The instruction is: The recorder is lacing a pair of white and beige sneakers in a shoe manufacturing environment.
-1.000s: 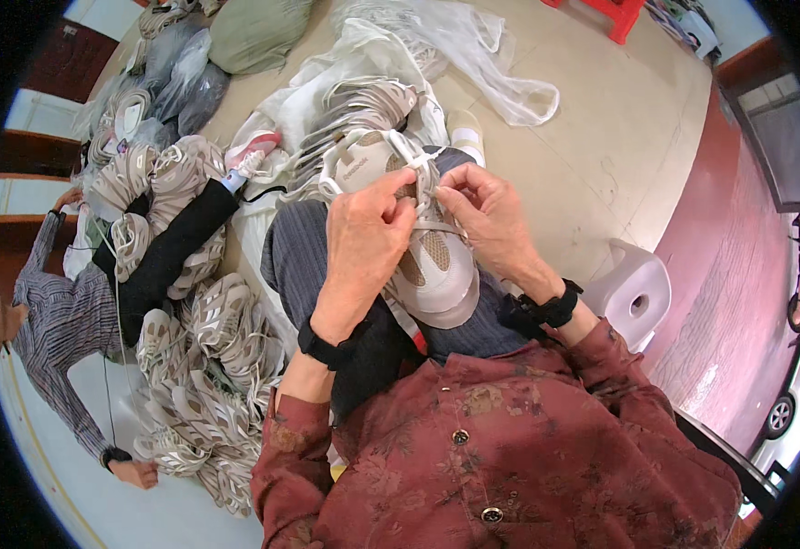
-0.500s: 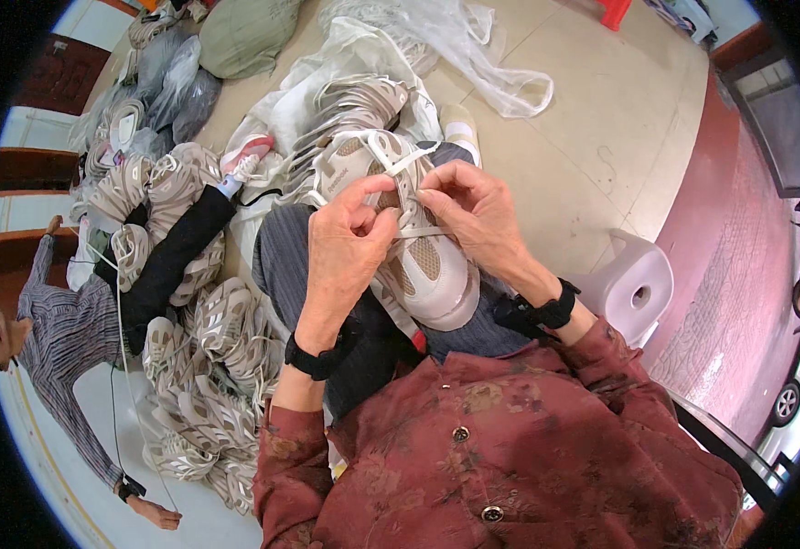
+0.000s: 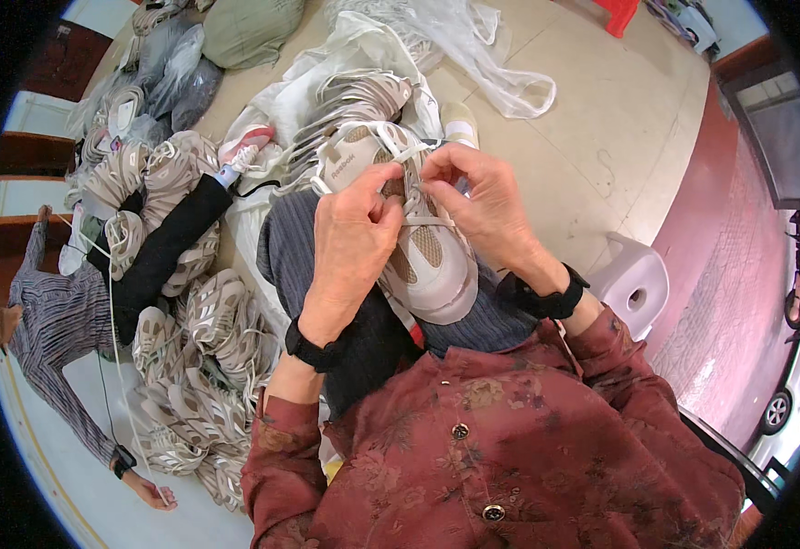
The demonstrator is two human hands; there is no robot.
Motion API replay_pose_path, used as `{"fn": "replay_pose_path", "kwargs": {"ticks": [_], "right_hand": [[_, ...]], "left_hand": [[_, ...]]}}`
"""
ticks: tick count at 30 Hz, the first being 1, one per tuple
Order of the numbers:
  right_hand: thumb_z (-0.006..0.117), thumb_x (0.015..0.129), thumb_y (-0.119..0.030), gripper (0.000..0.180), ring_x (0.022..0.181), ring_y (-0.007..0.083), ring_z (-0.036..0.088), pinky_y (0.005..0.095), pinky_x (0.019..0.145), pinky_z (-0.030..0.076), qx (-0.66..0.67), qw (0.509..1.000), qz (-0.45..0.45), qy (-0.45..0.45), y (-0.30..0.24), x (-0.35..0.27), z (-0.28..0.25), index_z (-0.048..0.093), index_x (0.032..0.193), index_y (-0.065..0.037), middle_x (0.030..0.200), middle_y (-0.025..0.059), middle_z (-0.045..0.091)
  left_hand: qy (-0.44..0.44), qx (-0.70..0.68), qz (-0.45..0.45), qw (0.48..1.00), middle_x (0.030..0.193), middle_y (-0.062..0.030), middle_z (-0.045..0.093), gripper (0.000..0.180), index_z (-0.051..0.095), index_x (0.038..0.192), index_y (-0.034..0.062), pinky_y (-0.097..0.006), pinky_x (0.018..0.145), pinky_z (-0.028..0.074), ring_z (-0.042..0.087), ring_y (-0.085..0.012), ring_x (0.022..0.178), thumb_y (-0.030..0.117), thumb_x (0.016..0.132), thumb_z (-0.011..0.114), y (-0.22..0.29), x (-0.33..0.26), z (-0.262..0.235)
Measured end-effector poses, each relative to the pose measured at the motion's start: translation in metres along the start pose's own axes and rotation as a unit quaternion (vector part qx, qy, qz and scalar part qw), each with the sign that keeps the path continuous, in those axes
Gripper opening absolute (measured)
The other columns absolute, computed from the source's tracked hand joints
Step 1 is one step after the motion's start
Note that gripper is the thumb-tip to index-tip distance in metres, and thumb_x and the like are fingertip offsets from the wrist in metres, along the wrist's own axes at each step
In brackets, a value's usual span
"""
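A beige and white sneaker with mesh panels rests across my lap, its toe pointing toward me. The fingers of my left hand are curled against one side of the lacing opening, gripping the shoe by its eyelet edge. On the other side, my right hand pinches the white shoelace between thumb and forefinger, close to the eyelets. What lies right at the fingertips is partly hidden. Beyond the sneaker, a stack of beige shoe uppers leans on a white plastic bag.
Several beige sneakers are heaped at my left. A person in a striped shirt sits there with a long white lace stretched between their hands. A pale plastic stool stands at my right, and a clear bag lies ahead.
My right hand has shifted slightly at the lace, its thumb and forefinger still together. My left hand stays at the shoe. The co-worker's lower hand has moved a little.
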State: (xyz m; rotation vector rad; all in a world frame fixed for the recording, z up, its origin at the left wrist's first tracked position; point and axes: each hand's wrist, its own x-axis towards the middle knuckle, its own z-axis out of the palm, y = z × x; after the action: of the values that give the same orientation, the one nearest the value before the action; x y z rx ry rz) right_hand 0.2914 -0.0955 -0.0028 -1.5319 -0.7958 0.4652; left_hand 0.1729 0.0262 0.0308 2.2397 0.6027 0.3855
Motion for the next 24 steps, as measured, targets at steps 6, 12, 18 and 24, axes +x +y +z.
{"fn": "replay_pose_path", "kwargs": {"ticks": [6,12,18,24], "right_hand": [[0.055,0.074,0.006,0.011,0.072,0.0403,0.057,0.0471,0.064,0.045,-0.194,0.956,-0.220,-0.016,-0.022,0.014,0.005,0.055,0.084,0.001,0.075,0.0182,0.059],[0.062,0.074,0.004,0.011,0.063,0.0262,0.059,0.0333,0.057,0.046,-0.132,0.986,-0.061,-0.079,-0.006,0.027,-0.011,0.058,0.083,-0.001,0.070,0.0111,0.061],[0.084,0.074,-0.012,0.024,0.064,0.0035,0.053,0.0184,0.055,0.042,0.250,0.938,0.217,-0.099,0.034,0.022,-0.014,0.062,0.083,-0.008,0.075,-0.0042,0.061],[0.084,0.074,-0.013,0.024,0.062,0.0019,0.050,0.0174,0.051,0.038,0.227,0.946,0.197,-0.118,0.043,0.026,-0.007,0.061,0.080,-0.010,0.073,-0.0059,0.058]], "left_hand": [[0.025,0.058,0.054,0.997,0.062,-0.0182,0.059,0.029,0.067,0.106,0.0078,-0.042,0.058,0.048,0.062,-0.0357,0.060,0.004,0.078,0.061,0.000,0.001,0.003],[0.010,0.001,0.052,0.999,0.054,-0.0124,0.051,0.027,0.069,0.103,0.0023,-0.031,0.049,0.040,0.047,-0.0149,0.045,0.004,0.077,0.063,-0.011,0.006,0.001],[-0.028,-0.035,0.029,0.999,0.050,-0.0041,0.046,0.024,0.069,0.101,0.0000,-0.026,0.047,0.034,0.040,-0.0065,0.045,0.005,0.078,0.063,-0.014,0.011,-0.002],[-0.034,-0.059,-0.017,0.998,0.052,-0.0109,0.051,0.016,0.070,0.092,0.0001,-0.031,0.047,0.038,0.047,-0.0127,0.044,0.004,0.077,0.063,-0.008,0.010,-0.006]]}}
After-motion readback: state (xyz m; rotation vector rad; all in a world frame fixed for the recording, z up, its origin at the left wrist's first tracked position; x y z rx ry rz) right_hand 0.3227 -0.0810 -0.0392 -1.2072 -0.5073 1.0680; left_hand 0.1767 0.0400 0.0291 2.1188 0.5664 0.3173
